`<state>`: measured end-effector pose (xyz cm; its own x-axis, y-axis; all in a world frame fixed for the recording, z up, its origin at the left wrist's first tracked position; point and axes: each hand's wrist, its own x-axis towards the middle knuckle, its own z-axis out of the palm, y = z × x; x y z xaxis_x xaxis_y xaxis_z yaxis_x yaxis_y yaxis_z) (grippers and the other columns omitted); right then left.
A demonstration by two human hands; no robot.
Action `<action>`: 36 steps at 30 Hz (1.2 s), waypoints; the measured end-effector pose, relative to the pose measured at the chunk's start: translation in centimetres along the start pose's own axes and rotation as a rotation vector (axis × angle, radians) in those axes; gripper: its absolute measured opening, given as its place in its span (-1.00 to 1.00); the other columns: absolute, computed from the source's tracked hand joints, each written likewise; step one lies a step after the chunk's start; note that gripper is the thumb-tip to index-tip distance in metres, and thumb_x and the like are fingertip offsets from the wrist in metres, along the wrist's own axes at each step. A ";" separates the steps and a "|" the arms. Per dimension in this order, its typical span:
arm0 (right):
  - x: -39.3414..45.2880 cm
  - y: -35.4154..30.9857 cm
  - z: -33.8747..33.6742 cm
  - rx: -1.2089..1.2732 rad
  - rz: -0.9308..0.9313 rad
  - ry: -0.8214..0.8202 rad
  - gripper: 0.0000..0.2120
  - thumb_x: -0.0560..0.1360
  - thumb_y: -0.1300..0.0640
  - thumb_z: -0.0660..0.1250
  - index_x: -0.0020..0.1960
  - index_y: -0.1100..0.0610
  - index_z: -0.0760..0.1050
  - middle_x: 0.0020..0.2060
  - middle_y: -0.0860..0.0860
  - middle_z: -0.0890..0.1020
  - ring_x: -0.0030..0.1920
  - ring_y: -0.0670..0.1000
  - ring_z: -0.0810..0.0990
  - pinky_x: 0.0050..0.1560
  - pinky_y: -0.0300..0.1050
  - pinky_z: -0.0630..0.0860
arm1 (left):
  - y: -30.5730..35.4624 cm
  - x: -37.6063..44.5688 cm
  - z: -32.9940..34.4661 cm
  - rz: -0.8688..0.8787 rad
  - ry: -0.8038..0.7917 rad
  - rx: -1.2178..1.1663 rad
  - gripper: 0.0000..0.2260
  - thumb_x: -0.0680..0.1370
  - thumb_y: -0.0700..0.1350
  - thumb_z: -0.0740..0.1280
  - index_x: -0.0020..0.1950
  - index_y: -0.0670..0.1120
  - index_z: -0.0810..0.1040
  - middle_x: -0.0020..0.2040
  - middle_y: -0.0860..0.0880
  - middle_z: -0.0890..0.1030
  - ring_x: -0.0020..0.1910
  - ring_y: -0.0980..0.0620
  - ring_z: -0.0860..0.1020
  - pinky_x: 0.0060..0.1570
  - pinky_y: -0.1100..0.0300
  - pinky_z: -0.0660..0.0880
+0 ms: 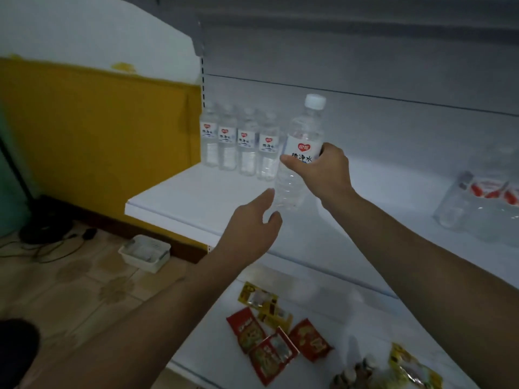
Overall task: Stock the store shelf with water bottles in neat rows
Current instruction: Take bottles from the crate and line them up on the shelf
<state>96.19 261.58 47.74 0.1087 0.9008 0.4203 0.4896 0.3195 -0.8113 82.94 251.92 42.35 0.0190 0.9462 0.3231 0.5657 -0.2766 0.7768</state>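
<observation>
A clear water bottle (302, 153) with a white cap and a red-heart label is held upright above the white shelf (179, 197), not yet set down. The right hand (323, 169) grips it at label height, thumb across the front and fingers curled round the back, which keeps the label facing outward. The left hand (252, 223) holds nothing; its fingers are loosely spread just below and left of the bottle's base, apparently ready to steady it.

A row of four standing bottles (241, 144) occupies the back left corner of the shelf, labels forward. The held bottle is immediately right of that row, so the judged intent is to extend it as the fifth.

A shrink-wrapped pack of bottles (477, 203) lies at the shelf's right end, likely the supply. Snack packets (280, 341) lie scattered on the lower shelf. A white plastic basket (144, 252) sits on the tiled floor.
</observation>
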 end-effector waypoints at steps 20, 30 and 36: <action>18.2 13.5 11.3 -0.065 -0.015 0.080 -0.40 0.26 -0.10 0.60 0.15 0.17 0.51 0.09 0.07 0.59 0.03 0.03 0.61 0.04 -0.12 0.55 | -6.6 6.5 8.2 0.040 -0.191 0.545 -0.51 0.62 0.11 0.08 0.53 -0.01 0.17 0.53 0.10 0.18 0.51 0.14 0.07 0.46 0.26 0.02; 18.5 14.1 12.2 -0.100 -0.059 0.148 -0.27 0.22 -0.07 0.63 0.18 0.25 0.36 0.17 0.14 0.46 0.14 0.12 0.53 0.05 -0.09 0.47 | -6.5 6.1 8.3 0.109 -0.116 0.536 -0.56 0.61 0.07 0.15 0.46 -0.01 0.33 0.48 0.10 0.31 0.47 0.17 0.21 0.27 0.50 -0.07; 16.6 14.9 10.2 -0.158 0.004 -0.011 -0.25 0.31 -0.06 0.59 0.29 0.27 0.32 0.26 0.19 0.41 0.21 0.13 0.47 0.09 -0.16 0.39 | -6.6 6.3 8.4 0.071 -0.150 0.519 -0.54 0.60 0.08 0.18 0.48 -0.01 0.29 0.49 0.09 0.28 0.48 0.17 0.18 0.33 0.45 -0.04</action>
<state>96.49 284.35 38.47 0.1019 0.9055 0.4120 0.6193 0.2664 -0.7386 86.21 261.08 34.71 0.1675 0.9524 0.2547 0.8906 -0.2570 0.3752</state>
